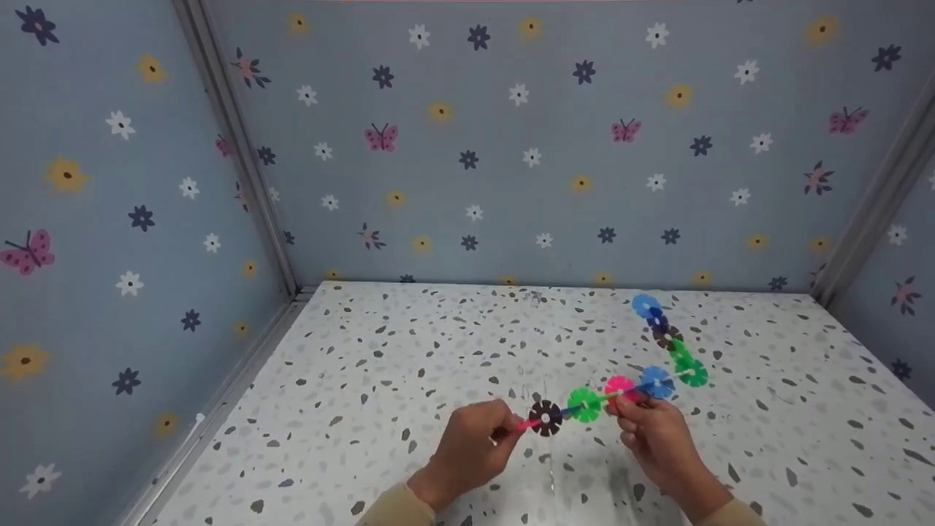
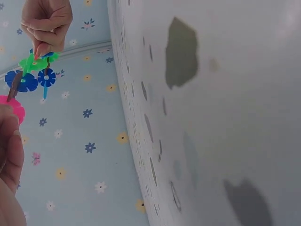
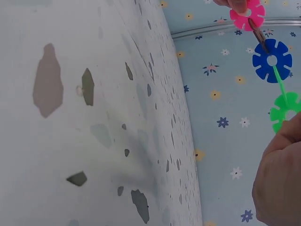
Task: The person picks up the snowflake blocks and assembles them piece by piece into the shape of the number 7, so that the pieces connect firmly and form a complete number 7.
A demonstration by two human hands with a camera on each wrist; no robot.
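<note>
A chain of slotted plastic flower-shaped discs, joined edge to face, runs between and beyond both hands. My left hand [image 1: 471, 446] pinches the pink disc at its left end; that pink disc [image 3: 247, 16] shows face-on in the right wrist view. Rightward follow a brown disc [image 1: 546, 418], a dark blue disc [image 3: 272, 61] and a green disc [image 1: 584, 405]. My right hand [image 1: 657, 438] pinches the chain around another pink disc [image 1: 619, 391]. Past it come a blue disc [image 1: 657, 382] and green discs [image 1: 691, 372]. The chain bends back there, ending at a light blue disc [image 1: 646, 305].
Under the hands lies a white speckled tabletop [image 1: 409, 351]. Flower-and-butterfly patterned panels [image 1: 497, 88] stand at the back and both sides, with a metal frame post [image 1: 241, 146] at the left corner and another [image 1: 876, 183] at the right.
</note>
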